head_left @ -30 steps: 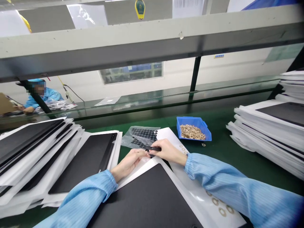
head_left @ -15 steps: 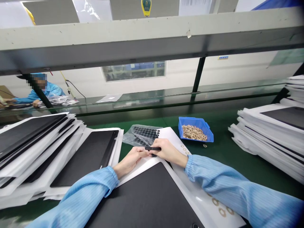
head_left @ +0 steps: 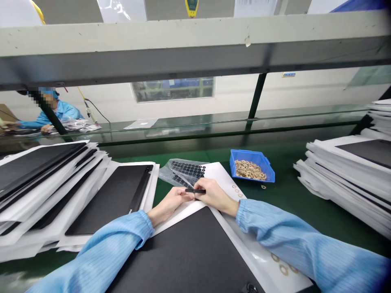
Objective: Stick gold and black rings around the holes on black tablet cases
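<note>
My right hand (head_left: 215,197) grips a slim black bar (head_left: 198,191), its kind unclear, lying level across the fingers. Close against it, my left hand (head_left: 171,202) is pinched at the bar's left end; anything small between its fingertips is hidden. Both hands are above a white sheet (head_left: 220,173), just beyond the far corner of a large black flat panel (head_left: 186,248). Behind them lies a clear plastic bag (head_left: 166,174) with sheets of black rings (head_left: 187,167). Several tan rings (head_left: 283,269) lie on the white sheet near my right sleeve.
A blue bin (head_left: 270,171) full of tan rings stands to the right, one loose ring (head_left: 263,186) beside it. Black panels with white sheets are stacked at left (head_left: 110,199) and right (head_left: 345,179). A shelf (head_left: 171,61) spans overhead. Another person (head_left: 62,110) sits beyond at left.
The view has shifted slightly. My hands stay together at nearly the same place, and the black bar remains in my right fingers with little change in angle.
</note>
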A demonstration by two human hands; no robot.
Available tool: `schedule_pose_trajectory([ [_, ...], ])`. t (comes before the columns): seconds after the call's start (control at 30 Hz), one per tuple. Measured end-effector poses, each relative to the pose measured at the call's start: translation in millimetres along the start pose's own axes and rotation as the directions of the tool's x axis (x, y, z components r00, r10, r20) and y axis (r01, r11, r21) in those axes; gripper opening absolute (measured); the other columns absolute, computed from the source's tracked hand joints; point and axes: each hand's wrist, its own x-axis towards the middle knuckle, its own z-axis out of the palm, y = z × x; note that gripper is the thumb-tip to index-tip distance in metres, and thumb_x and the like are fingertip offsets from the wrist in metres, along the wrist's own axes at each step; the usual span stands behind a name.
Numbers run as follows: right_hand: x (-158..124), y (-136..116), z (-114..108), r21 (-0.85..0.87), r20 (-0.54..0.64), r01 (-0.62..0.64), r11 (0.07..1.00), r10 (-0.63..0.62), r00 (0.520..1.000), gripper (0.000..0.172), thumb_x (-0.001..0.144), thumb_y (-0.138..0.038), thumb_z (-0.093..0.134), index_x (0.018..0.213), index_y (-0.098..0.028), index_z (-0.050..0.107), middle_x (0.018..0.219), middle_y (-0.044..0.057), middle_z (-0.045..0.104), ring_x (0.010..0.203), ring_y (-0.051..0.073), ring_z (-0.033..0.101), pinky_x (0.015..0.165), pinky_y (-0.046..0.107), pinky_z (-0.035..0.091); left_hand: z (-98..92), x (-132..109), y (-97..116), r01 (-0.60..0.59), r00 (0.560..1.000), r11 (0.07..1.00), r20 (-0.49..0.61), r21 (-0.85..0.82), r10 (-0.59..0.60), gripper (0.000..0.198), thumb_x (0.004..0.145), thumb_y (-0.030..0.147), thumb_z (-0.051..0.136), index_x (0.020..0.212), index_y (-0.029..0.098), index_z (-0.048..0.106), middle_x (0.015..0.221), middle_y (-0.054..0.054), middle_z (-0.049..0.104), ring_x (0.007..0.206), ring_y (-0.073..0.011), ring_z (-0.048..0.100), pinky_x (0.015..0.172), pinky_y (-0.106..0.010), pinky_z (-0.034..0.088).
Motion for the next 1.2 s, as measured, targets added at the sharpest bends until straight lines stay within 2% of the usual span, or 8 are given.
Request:
schedule_pose_trajectory([
  [0.27,-3,-29,-45,0.313,0.179,-0.306,0.899,0.26,0.949,0.013,0.072,-0.021,0.054,0.062,-0.013,0.059,0.051,-0.005,0.046,0.043,0.005,0.031,0.042,0.02,0.025,0.6,-4,14,0.08,0.997,0.994,-0.003,0.074,-0.08,0.017,0.079,0.03,0.063,0.081,0.012,0.064,0.081,-0.004,0.066,0.078,-0.0163,0.062,0.072,-0.028,0.046],
  [0.4,-43,-48,-63,0.413,0.342,-0.5,0.761,0.379,0.86,0.013,0.067,-0.023,0.062,0.061,-0.011,0.063,0.051,-0.002,0.054,0.039,0.003,0.028,0.038,0.019,0.019,-15.8,-16,36,0.178,0.977,0.956,0.076,0.233,-0.2,0.027,0.073,0.04,0.064,0.083,0.015,0.068,0.087,-0.005,0.068,0.083,-0.021,0.061,0.067,-0.026,0.045],
  [0.5,-84,-59,-70,0.454,0.442,-0.627,0.633,0.451,0.775,0.008,0.065,-0.019,0.065,0.062,-0.011,0.064,0.054,-0.001,0.059,0.041,0.003,0.037,0.038,0.017,0.026,-21.1,-33,51,0.179,0.975,0.902,0.054,0.393,-0.218,0.034,0.066,0.045,0.07,0.087,0.018,0.069,0.1,-0.007,0.065,0.1,-0.0283,0.055,0.082,-0.032,0.043],
  [0.6,-120,-69,-69,0.463,0.497,-0.696,0.549,0.489,0.717,0.005,0.065,-0.014,0.063,0.06,-0.013,0.064,0.051,-0.003,0.057,0.041,0.005,0.042,0.037,0.017,0.032,-3.5,-61,56,-0.102,0.99,0.703,0.001,0.704,0.142,0.038,0.072,0.049,0.061,0.099,0.022,0.066,0.107,-0.008,0.062,0.104,-0.0318,0.052,0.094,-0.04,0.037],
  [0.67,-139,-74,-65,0.468,0.48,-0.715,0.519,0.53,0.699,0.005,0.064,-0.011,0.062,0.062,-0.014,0.064,0.049,-0.005,0.054,0.039,0.005,0.043,0.037,0.016,0.033,18.7,-87,55,-0.329,0.935,0.563,0.178,0.758,0.307,0.031,0.081,0.045,0.054,0.102,0.025,0.064,0.109,-0.007,0.06,0.1,-0.0285,0.056,0.092,-0.037,0.042],
  [0.8,-160,-80,-57,0.49,0.407,-0.741,0.459,0.631,0.661,0.01,0.063,-0.007,0.059,0.061,-0.016,0.061,0.04,-0.009,0.046,0.034,0.004,0.039,0.034,0.015,0.031,59.1,-122,46,-0.623,0.782,0.437,0.521,0.649,0.341,0.032,0.086,0.034,0.052,0.117,0.028,0.057,0.12,-0.008,0.056,0.104,-0.0247,0.056,0.081,-0.028,0.051],
  [0.87,-164,-82,-55,0.49,0.393,-0.753,0.439,0.66,0.641,0.009,0.065,-0.008,0.058,0.061,-0.016,0.059,0.038,-0.009,0.046,0.033,0.004,0.039,0.034,0.015,0.031,68.7,-127,41,-0.676,0.736,0.397,0.582,0.62,0.345,0.035,0.087,0.033,0.051,0.122,0.028,0.053,0.123,-0.009,0.055,0.111,-0.027,0.052,0.083,-0.031,0.052],
  [1.2,-169,-90,-49,0.532,0.343,-0.758,0.377,0.722,0.601,0.011,0.065,-0.006,0.055,0.063,-0.017,0.056,0.043,-0.01,0.047,0.034,0.004,0.042,0.037,0.014,0.035,76.1,-126,35,-0.66,0.751,0.35,0.576,0.665,0.323,0.033,0.091,0.012,0.039,0.12,0.021,0.05,0.125,-0.01,0.047,0.118,-0.027,0.039,0.09,-0.042,0.047],
])
